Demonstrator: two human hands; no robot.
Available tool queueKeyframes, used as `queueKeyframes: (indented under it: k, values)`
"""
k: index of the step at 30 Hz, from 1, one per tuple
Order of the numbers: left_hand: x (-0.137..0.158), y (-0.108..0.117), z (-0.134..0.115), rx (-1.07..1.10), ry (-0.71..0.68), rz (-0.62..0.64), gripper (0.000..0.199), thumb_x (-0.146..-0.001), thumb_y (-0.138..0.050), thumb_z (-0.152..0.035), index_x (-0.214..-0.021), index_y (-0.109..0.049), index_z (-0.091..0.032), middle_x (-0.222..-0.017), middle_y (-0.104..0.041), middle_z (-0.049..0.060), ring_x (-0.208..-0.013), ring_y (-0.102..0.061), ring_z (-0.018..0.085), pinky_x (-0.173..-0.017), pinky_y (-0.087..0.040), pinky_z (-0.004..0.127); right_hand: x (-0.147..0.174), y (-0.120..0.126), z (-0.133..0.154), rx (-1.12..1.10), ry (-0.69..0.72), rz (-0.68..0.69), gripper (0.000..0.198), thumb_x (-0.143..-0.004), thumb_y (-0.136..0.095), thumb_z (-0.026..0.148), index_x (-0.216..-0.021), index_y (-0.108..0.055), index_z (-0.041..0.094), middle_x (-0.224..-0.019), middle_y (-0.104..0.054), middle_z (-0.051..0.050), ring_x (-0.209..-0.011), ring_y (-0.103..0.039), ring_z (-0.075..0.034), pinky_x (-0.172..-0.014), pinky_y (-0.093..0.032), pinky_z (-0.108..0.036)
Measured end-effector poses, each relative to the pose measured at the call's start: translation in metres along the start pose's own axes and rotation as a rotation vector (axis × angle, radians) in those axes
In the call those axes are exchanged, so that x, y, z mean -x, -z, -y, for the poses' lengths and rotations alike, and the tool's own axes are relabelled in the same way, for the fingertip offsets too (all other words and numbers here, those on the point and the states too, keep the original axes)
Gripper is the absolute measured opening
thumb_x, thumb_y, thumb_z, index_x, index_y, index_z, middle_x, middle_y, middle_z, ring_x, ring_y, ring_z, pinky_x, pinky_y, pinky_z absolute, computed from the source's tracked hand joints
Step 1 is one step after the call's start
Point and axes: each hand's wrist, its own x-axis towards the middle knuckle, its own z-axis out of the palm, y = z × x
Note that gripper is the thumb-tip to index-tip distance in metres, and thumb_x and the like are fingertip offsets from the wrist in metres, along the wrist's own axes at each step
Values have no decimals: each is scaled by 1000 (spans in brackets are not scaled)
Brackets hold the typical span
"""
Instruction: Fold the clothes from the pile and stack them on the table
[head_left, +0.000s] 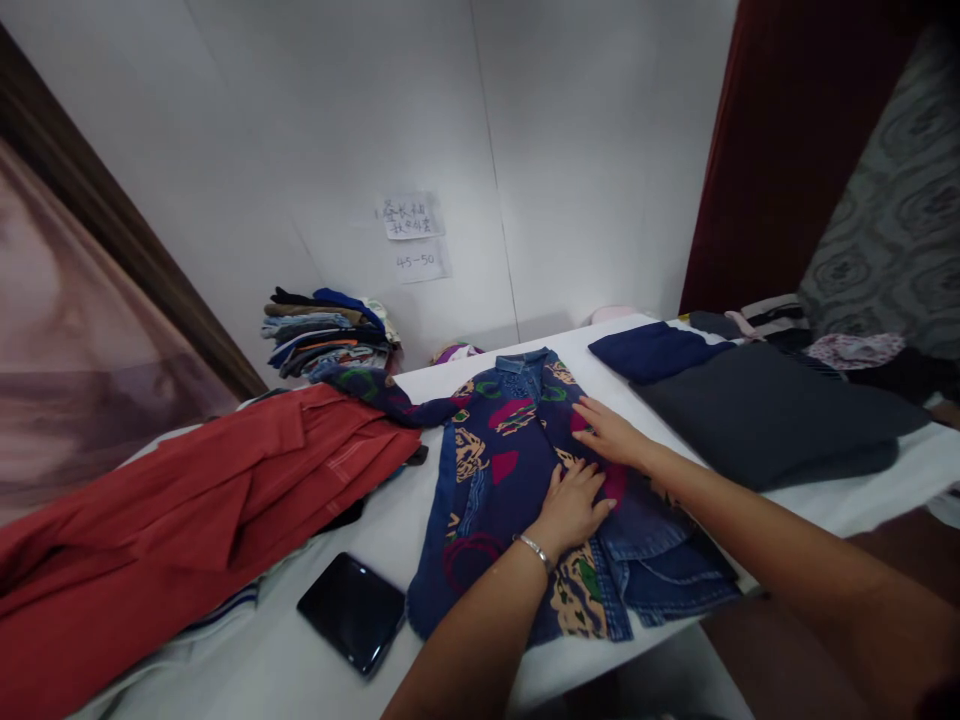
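Observation:
A blue patterned denim shirt point(510, 510) lies spread front up on the white-covered table point(397, 520), its collar toward the wall. One sleeve stretches out to the left; the right side looks folded over. My left hand point(574, 510), with a silver bracelet at the wrist, rests flat on the middle of the shirt front, fingers apart. Further up on the right side, my right hand point(611, 435) lies on the cloth with fingers outstretched. Neither hand grips anything.
Left of the shirt lie a red garment point(187, 500) and a black tablet-like device point(354, 610). A stack of folded clothes point(326, 335) stands by the wall under paper notes point(412, 235). Dark folded garments point(757, 410) and a navy one point(652, 350) lie right.

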Motion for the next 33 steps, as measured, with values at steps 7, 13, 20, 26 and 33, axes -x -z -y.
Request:
queueKeyframes:
  k: [7,13,20,26,33]
  values:
    - [0,-6,0,-4,3,-8,53,-96,-36,-50,-139,-44,-20,-149,-42,8,-142,-27,26,-115,-20,55,-41,-50,-10,79,-106,241,65,-94,-31,55,-147,-36,18,-155,-30,-13,-144,-20,-30,-114,-20,-51]
    - [-1,-10,-1,7,1,-15,52,-95,-36,-51,-137,-46,-23,-147,-43,7,-142,-27,26,-114,-21,57,-47,-59,-18,85,-112,294,69,-92,-26,60,-146,-37,19,-154,-31,-13,-143,-21,-32,-112,-21,-55]
    - [0,-8,-4,51,5,14,53,-96,-34,-52,-139,-43,-22,-148,-42,8,-143,-23,26,-115,-18,56,-85,-69,0,66,-100,218,72,-92,-22,60,-147,-33,14,-157,-24,-14,-145,-17,-31,-113,-20,-54]
    - [-3,-13,-3,119,4,45,57,-95,-37,-53,-140,-42,-20,-149,-40,11,-144,-21,29,-114,-14,60,-81,-100,-7,71,-80,193,72,-91,-23,57,-148,-32,13,-155,-27,-15,-143,-22,-30,-113,-20,-56]
    - [-10,26,27,261,84,-95,46,-94,-43,-48,-127,-57,-20,-138,-54,6,-133,-44,20,-111,-34,35,-83,-113,-24,51,-27,193,69,-88,-27,55,-144,-40,17,-153,-33,-13,-142,-24,-33,-111,-21,-61]
